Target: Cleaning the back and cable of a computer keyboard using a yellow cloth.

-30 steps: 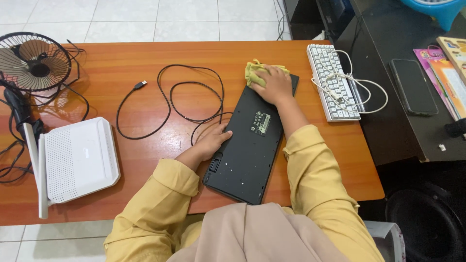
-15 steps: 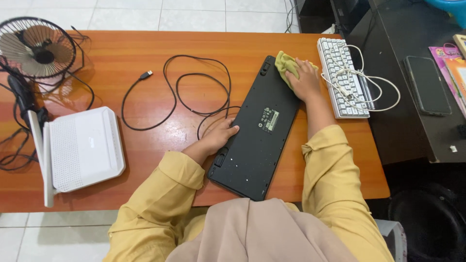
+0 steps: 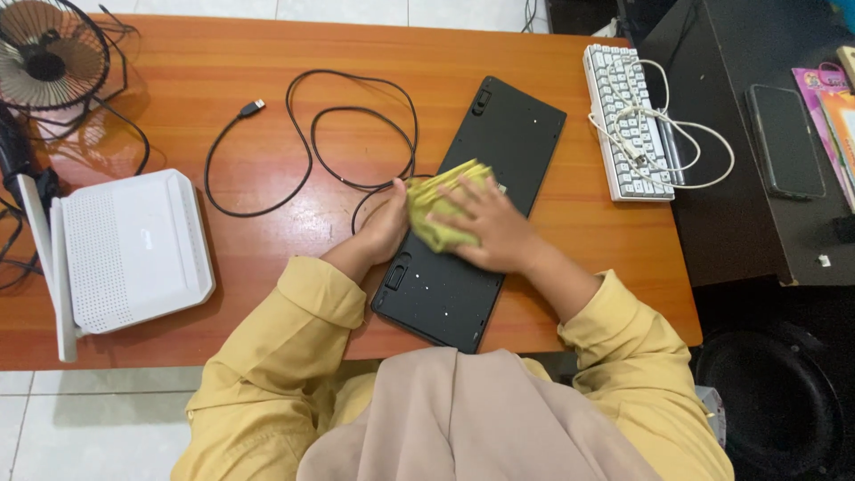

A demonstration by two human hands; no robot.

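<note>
Right hand (image 3: 488,233) presses a crumpled yellow-green cloth (image 3: 443,216) flat-palmed on the upturned black plastic keyboard (image 3: 485,191); left hand (image 3: 385,227) braces its edge, ungripped. Risk: keyboard skids toward its looped black cable (image 3: 352,134).

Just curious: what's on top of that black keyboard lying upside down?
A yellow-green cloth lies on the black keyboard, pressed by the right hand. The left hand steadies its edge. The label beneath is covered.
</note>
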